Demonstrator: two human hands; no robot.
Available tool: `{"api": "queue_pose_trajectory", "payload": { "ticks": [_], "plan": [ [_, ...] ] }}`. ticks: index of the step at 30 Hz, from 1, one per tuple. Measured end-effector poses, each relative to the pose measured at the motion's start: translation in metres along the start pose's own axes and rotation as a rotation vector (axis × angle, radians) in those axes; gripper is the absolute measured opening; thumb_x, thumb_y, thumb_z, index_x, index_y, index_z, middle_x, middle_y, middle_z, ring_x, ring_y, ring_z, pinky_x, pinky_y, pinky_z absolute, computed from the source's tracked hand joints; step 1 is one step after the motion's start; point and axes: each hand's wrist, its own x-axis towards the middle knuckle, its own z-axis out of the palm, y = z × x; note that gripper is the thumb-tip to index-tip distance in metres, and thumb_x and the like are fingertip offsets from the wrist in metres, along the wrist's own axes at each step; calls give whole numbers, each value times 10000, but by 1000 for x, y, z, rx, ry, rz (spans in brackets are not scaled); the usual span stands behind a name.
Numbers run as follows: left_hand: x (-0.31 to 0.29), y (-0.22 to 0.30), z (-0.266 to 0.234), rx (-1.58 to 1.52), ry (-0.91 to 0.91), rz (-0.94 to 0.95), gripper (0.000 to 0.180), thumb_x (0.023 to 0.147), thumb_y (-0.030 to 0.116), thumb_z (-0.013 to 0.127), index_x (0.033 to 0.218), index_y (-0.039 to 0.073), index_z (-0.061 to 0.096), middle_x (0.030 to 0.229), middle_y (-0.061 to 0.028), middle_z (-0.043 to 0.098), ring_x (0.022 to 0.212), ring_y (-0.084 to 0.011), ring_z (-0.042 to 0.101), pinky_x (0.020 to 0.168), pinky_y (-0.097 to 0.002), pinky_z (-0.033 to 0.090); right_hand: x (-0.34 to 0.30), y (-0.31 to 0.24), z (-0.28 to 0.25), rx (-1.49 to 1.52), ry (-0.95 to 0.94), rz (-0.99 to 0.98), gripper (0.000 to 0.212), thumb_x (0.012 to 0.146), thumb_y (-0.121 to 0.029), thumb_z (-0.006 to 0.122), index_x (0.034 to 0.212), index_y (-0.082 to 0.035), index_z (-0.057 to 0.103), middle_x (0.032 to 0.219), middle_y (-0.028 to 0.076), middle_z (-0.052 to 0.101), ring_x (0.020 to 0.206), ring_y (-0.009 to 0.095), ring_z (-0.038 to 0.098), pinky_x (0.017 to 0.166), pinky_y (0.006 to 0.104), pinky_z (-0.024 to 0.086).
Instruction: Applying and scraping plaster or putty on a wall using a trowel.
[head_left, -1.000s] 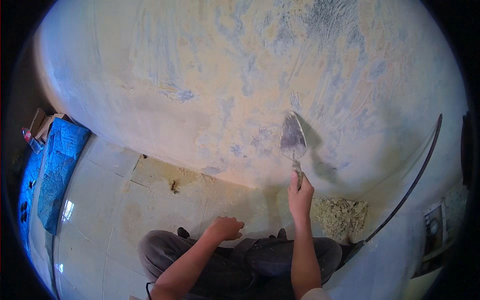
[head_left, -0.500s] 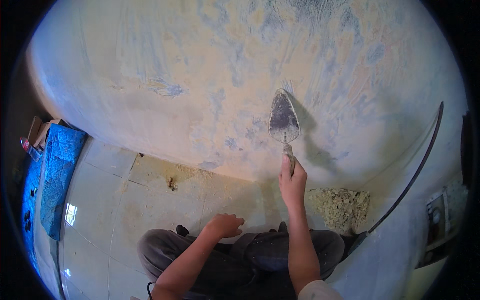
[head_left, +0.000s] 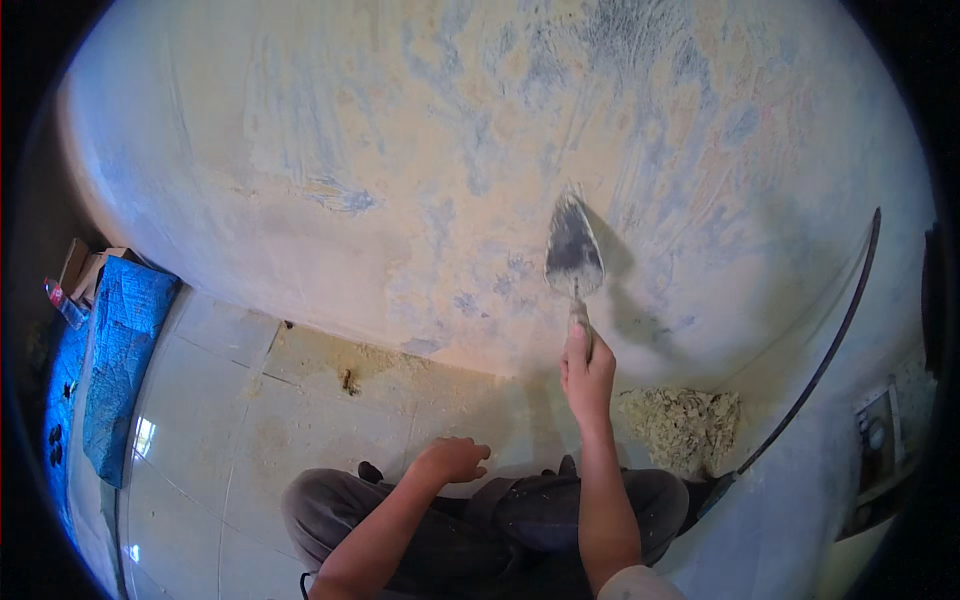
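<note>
I see the trowel [head_left: 574, 248] pointing up at the patchy wall [head_left: 400, 130]; I cannot tell whether its tip touches. My right hand [head_left: 590, 378] is closed around its handle. My left hand [head_left: 452, 461] hangs half open above my legs [head_left: 540, 510], nothing showing in it. Pale flakes [head_left: 685, 425] lie piled right of my right hand.

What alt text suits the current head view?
The right hand holds a pointed trowel, blade up, at a patchy, streaked wall; the left hand, loosely curled, is in front of the lap. A heap of pale flakes lies at right.
</note>
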Motion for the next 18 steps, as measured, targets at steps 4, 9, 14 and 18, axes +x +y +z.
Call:
{"api": "queue_pose_trajectory", "payload": {
  "ticks": [4, 9, 14, 18],
  "plan": [
    [-1, -2, -2, 17, 6, -31, 384, 934, 395, 581, 1254, 182, 584, 1151, -145, 645, 1069, -359, 627, 881, -499, 511, -15, 10, 1, -47, 63, 64, 397, 1023, -352, 506, 873, 6, 590, 565, 31, 496, 487, 107, 483, 472, 302, 385],
    [2, -1, 2, 8, -25, -3, 390, 930, 393, 586, 1259, 183, 583, 1157, -148, 643, 1072, -363, 626, 883, -503, 510, 6, -1, 6, -42, 61, -21, 382, 1018, -337, 524, 867, 10, 578, 563, 28, 503, 495, 117, 498, 484, 310, 391],
    [3, -5, 1, -1, 0, -26, 390, 928, 392, 590, 1259, 186, 583, 1155, -150, 643, 1067, -364, 629, 883, -508, 511, 10, -16, 10, -19, 48, -32, 393, 1021, -339, 519, 821, -1, 549, 556, 26, 491, 487, 113, 493, 479, 304, 390],
    [2, -4, 1, 10, 0, -34, 389, 926, 393, 591, 1257, 188, 583, 1155, -149, 642, 1068, -365, 629, 883, -506, 511, -5, -18, 13, 23, 66, 131, 411, 1027, -360, 502, 803, -18, 546, 544, 12, 469, 453, 97, 469, 442, 284, 363]
  ]
}}
